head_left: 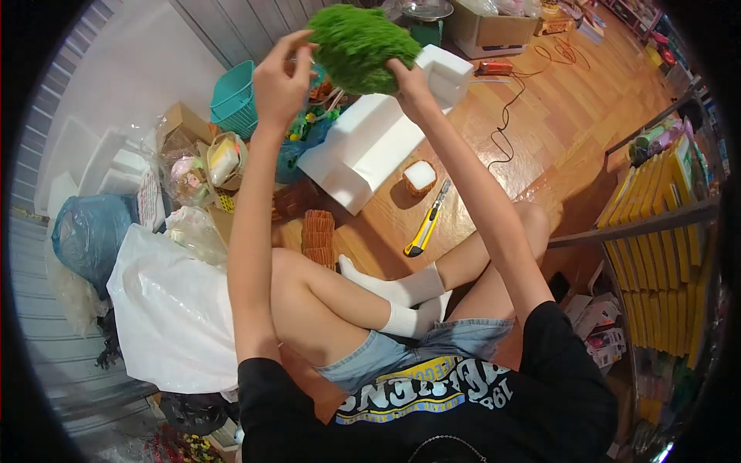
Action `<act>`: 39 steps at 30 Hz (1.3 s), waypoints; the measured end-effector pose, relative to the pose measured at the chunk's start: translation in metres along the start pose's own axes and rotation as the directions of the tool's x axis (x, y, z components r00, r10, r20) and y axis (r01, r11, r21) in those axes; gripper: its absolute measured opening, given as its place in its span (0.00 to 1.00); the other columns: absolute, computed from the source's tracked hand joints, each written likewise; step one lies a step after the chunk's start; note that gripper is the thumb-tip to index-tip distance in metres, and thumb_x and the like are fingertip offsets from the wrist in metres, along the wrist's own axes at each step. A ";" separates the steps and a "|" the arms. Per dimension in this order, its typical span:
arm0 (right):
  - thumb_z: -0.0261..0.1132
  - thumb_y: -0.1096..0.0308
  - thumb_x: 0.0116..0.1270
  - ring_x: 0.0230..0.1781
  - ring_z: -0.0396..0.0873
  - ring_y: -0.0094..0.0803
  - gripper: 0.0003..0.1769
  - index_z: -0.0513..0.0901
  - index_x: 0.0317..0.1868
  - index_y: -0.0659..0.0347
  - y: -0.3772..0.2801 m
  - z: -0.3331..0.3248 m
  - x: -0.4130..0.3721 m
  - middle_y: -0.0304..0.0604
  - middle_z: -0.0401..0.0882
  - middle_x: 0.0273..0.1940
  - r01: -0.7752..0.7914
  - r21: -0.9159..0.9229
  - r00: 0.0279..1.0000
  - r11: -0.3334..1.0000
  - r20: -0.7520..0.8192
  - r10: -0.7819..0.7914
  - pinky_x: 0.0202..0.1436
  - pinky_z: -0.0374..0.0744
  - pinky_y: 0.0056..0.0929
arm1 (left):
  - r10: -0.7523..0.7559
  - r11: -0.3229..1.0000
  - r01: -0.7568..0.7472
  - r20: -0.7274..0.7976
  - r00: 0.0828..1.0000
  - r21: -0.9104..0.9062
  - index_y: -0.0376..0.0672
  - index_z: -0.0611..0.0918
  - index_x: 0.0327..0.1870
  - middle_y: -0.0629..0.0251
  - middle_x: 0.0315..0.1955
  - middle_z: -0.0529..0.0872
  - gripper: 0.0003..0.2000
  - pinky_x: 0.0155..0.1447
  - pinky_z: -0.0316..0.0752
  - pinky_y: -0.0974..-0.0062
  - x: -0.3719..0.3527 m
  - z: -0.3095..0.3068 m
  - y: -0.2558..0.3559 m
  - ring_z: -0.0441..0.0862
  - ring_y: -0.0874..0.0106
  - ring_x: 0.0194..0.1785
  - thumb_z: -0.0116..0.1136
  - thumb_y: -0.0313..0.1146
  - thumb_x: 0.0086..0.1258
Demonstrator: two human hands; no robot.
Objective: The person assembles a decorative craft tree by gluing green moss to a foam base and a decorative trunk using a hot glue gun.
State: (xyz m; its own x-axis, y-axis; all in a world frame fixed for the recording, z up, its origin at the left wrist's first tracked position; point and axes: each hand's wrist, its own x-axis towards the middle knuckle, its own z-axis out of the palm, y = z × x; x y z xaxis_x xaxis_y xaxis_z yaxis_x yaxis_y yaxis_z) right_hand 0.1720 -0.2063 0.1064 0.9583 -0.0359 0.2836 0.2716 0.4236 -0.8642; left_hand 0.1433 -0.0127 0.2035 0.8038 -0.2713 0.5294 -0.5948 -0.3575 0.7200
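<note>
So, the left hand [282, 86] was up with its fingers loosely bent by the moss edge, can't tell if it was pinching. The brown basket stack [318, 236] on the floor looked unfilled. Green moss [361, 51] was up in the air, gripped at its right edge by the right hand [411, 86]. The small basket [419, 177] beside the cutter [429, 220] had white foam in, no moss on top, so I'd say early days, greenery left to do.

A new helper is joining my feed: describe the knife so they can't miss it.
On the wood floor, find the big white foam. Between it and the white socks sits a small white-topped basket, with the knife beside it. Unlike its neighbours, it is long and slim, with a yellow-and-black handle.
</note>
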 end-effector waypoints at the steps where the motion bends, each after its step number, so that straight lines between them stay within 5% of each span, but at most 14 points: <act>1: 0.58 0.67 0.66 0.48 0.79 0.36 0.24 0.66 0.60 0.65 0.003 -0.003 -0.004 0.48 0.74 0.54 -0.080 0.161 0.995 0.984 -0.048 0.089 0.53 0.78 0.34 | 0.018 1.000 -0.018 -0.183 0.983 0.004 0.36 0.75 0.51 0.58 0.40 0.82 0.15 0.41 0.79 0.72 -0.001 -0.003 -0.013 0.81 0.73 0.45 0.56 0.31 0.65; 4: 0.50 0.58 0.70 0.53 0.77 0.40 0.25 0.63 0.62 0.64 0.004 -0.009 -0.020 0.49 0.71 0.57 -0.179 0.292 0.978 0.939 -0.054 0.204 0.57 0.79 0.44 | 0.129 0.991 -0.130 -0.361 0.924 0.022 0.35 0.72 0.53 0.53 0.42 0.80 0.20 0.48 0.76 0.72 -0.002 0.013 -0.057 0.79 0.68 0.50 0.58 0.31 0.60; 8: 0.49 0.50 0.70 0.60 0.70 0.39 0.28 0.61 0.64 0.56 0.020 -0.019 -0.033 0.45 0.67 0.61 -0.235 0.416 0.968 0.878 0.019 0.250 0.58 0.77 0.42 | 0.168 0.931 -0.273 0.379 0.910 0.242 0.36 0.70 0.55 0.46 0.43 0.78 0.22 0.57 0.69 0.63 -0.013 0.059 -0.104 0.73 0.52 0.54 0.58 0.35 0.61; 12: 0.49 0.49 0.70 0.55 0.73 0.40 0.27 0.63 0.63 0.55 0.042 -0.035 -0.045 0.45 0.69 0.59 -0.146 0.508 0.958 0.849 -0.141 0.249 0.55 0.78 0.41 | -0.102 0.947 -0.054 0.455 0.885 0.318 0.38 0.76 0.48 0.48 0.39 0.80 0.13 0.49 0.69 0.61 -0.016 0.061 -0.119 0.77 0.52 0.45 0.52 0.36 0.69; 13: 0.48 0.47 0.69 0.53 0.75 0.38 0.27 0.65 0.61 0.54 0.049 -0.040 -0.048 0.44 0.71 0.57 -0.124 0.535 0.940 0.836 -0.207 0.272 0.51 0.79 0.38 | 0.105 0.922 -0.249 0.427 0.898 0.298 0.38 0.76 0.44 0.50 0.30 0.79 0.09 0.41 0.69 0.62 -0.019 0.064 -0.126 0.77 0.54 0.36 0.50 0.32 0.69; 16: 0.47 0.44 0.68 0.44 0.77 0.33 0.25 0.71 0.54 0.52 0.064 -0.049 -0.051 0.40 0.75 0.50 -0.082 0.626 0.882 0.776 -0.317 0.348 0.38 0.80 0.30 | -0.021 0.976 -0.066 0.390 0.921 0.209 0.37 0.76 0.42 0.53 0.26 0.79 0.09 0.39 0.70 0.65 -0.022 0.069 -0.119 0.78 0.60 0.32 0.52 0.33 0.69; 20: 0.58 0.49 0.65 0.28 0.75 0.27 0.19 0.77 0.43 0.56 0.067 -0.058 -0.055 0.38 0.79 0.37 0.032 0.877 0.877 0.480 -0.255 0.407 0.24 0.73 0.19 | -0.136 0.987 0.082 0.453 0.881 0.137 0.37 0.77 0.41 0.57 0.24 0.81 0.09 0.36 0.71 0.69 -0.024 0.066 -0.116 0.79 0.69 0.29 0.54 0.34 0.68; 24: 0.60 0.51 0.61 0.22 0.69 0.28 0.18 0.74 0.39 0.58 0.047 -0.115 -0.054 0.39 0.70 0.27 0.311 0.919 0.835 0.243 -0.386 0.393 0.22 0.71 0.23 | -0.328 0.924 0.227 0.331 0.885 0.309 0.36 0.76 0.33 0.60 0.24 0.83 0.07 0.34 0.74 0.74 -0.041 0.017 -0.150 0.82 0.75 0.28 0.59 0.31 0.63; 25: 0.58 0.54 0.63 0.23 0.68 0.29 0.17 0.72 0.40 0.60 0.040 -0.141 -0.053 0.41 0.68 0.27 0.343 0.811 0.860 0.475 -0.474 0.187 0.24 0.72 0.25 | -0.370 0.920 0.306 0.282 0.885 0.247 0.36 0.76 0.34 0.60 0.24 0.83 0.07 0.35 0.74 0.74 -0.053 -0.006 -0.162 0.82 0.74 0.29 0.59 0.31 0.62; 27: 0.57 0.56 0.63 0.25 0.67 0.29 0.18 0.72 0.43 0.62 0.025 -0.189 -0.060 0.42 0.70 0.32 0.273 0.740 0.918 0.615 -0.391 0.063 0.27 0.71 0.23 | -0.411 0.874 0.312 0.224 0.884 0.374 0.39 0.76 0.35 0.60 0.27 0.84 0.06 0.40 0.74 0.72 -0.066 -0.048 -0.189 0.83 0.71 0.32 0.58 0.31 0.63; 31: 0.56 0.58 0.64 0.24 0.65 0.27 0.16 0.73 0.45 0.62 0.008 -0.193 -0.087 0.42 0.71 0.33 0.008 0.841 0.914 0.541 -0.225 0.337 0.26 0.69 0.22 | -0.326 0.874 0.290 0.028 0.945 0.389 0.43 0.80 0.40 0.58 0.31 0.83 0.06 0.46 0.73 0.68 -0.071 -0.071 -0.229 0.81 0.64 0.38 0.55 0.26 0.63; 36: 0.54 0.63 0.66 0.19 0.63 0.22 0.13 0.71 0.43 0.66 0.024 -0.157 -0.119 0.43 0.70 0.31 -0.184 0.939 0.919 0.291 0.059 0.391 0.22 0.65 0.18 | 0.017 0.562 0.214 -0.270 0.963 0.799 0.45 0.78 0.53 0.53 0.47 0.74 0.23 0.56 0.68 0.63 -0.071 -0.019 -0.207 0.70 0.55 0.54 0.52 0.19 0.53; 37: 0.53 0.63 0.67 0.18 0.61 0.22 0.14 0.70 0.44 0.66 0.021 -0.145 -0.124 0.43 0.69 0.31 -0.249 0.946 0.888 0.209 0.137 0.439 0.22 0.65 0.19 | 0.024 0.574 0.263 -0.337 0.941 0.775 0.43 0.76 0.54 0.52 0.47 0.72 0.25 0.60 0.63 0.61 -0.065 0.004 -0.168 0.68 0.55 0.56 0.52 0.19 0.50; 39: 0.52 0.60 0.69 0.19 0.61 0.22 0.15 0.70 0.44 0.65 0.023 -0.128 -0.131 0.41 0.67 0.29 -0.311 0.905 0.872 0.289 0.151 0.467 0.21 0.64 0.19 | 0.190 0.787 -0.002 -0.240 0.952 0.617 0.41 0.78 0.50 0.52 0.45 0.74 0.21 0.61 0.62 0.62 -0.053 0.048 -0.144 0.70 0.58 0.54 0.53 0.22 0.51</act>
State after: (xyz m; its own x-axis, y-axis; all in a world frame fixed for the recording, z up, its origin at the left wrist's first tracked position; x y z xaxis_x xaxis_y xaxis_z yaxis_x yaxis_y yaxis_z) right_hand 0.0637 -0.3073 -0.0039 0.9485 0.3026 -0.0935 -0.3003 0.9531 0.0382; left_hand 0.1861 0.0105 0.0502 0.6534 -0.1117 0.7487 -0.4735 -0.8320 0.2890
